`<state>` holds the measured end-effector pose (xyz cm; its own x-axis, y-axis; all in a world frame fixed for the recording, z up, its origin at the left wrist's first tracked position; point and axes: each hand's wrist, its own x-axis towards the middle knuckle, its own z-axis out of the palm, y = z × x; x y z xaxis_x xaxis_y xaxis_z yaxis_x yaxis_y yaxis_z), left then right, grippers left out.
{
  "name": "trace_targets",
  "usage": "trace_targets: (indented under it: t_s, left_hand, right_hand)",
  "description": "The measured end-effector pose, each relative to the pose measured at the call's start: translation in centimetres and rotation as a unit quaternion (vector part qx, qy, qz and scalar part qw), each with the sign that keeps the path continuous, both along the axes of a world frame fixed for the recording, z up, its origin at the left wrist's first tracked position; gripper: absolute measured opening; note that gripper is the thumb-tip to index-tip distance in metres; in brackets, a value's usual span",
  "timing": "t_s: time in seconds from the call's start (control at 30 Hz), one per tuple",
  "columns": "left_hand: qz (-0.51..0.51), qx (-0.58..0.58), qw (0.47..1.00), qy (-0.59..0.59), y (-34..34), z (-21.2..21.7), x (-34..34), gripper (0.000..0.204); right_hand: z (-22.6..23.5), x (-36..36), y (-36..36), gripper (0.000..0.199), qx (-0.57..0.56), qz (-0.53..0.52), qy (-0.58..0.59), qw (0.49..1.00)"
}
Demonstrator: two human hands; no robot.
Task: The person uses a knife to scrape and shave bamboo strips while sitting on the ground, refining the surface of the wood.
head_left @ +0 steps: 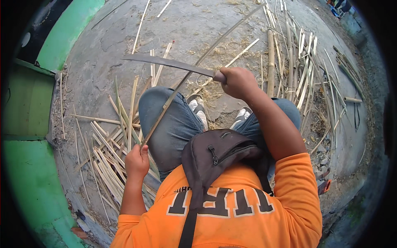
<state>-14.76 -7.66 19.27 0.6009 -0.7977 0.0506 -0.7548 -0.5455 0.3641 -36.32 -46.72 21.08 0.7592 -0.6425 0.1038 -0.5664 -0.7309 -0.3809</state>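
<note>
My left hand (137,163) is closed round the near end of a long bamboo strip (167,103). The strip slants up and away to the right, passing over my left knee and reaching the far top of the view. In my right hand (240,84) is the handle of a machete (173,64), its long grey blade pointing left. The blade crosses the strip a little short of the handle; whether the edge touches it or only overlaps it in view I cannot tell.
Split bamboo strips (109,173) lie heaped beside my left leg. More bamboo poles and strips (289,62) are spread at the right. A black bag (219,151) rests on my lap. Shavings litter the concrete ground (105,45), and a green wall (29,182) stands at the left.
</note>
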Motion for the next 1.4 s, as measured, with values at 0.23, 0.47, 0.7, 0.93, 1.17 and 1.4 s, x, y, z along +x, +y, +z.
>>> trace_targets:
  t_s: [0.23, 0.47, 0.7, 0.93, 1.17, 1.4]
  left_hand:
    - [0.004, -0.005, 1.0, -0.013, 0.4, -0.4, -0.1, 0.054]
    - [0.01, 0.003, 0.999, -0.048, 0.5, -0.8, -0.1, 0.053]
    - [0.002, 0.0, 0.999, -0.043, 0.2, -0.1, -0.3, 0.051]
    - [0.001, 0.001, 0.997, -0.071, 0.7, -0.9, 0.1, 0.052]
    - [0.006, 0.001, 0.998, -0.06, 1.0, -1.2, 0.4, 0.052]
    - [0.007, 0.007, 0.996, -0.085, 0.7, -0.6, 0.3, 0.052]
  right_hand:
    - [0.1, 0.5, 1.6, 0.012, 0.002, 0.046, 0.02, 0.999]
    - [0.5, -0.2, -1.3, 0.015, 0.011, -0.007, 0.022, 1.0]
    - [1.2, -0.2, 0.5, 0.014, 0.002, 0.008, 0.052, 0.999]
    - [-0.4, -0.3, -1.3, 0.013, 0.032, -0.036, 0.01, 0.999]
    - [0.1, 0.1, 0.0, 0.014, 0.013, -0.005, 0.025, 1.0]
    - [-0.8, -0.8, -2.1, 0.015, 0.03, -0.056, 0.012, 0.998]
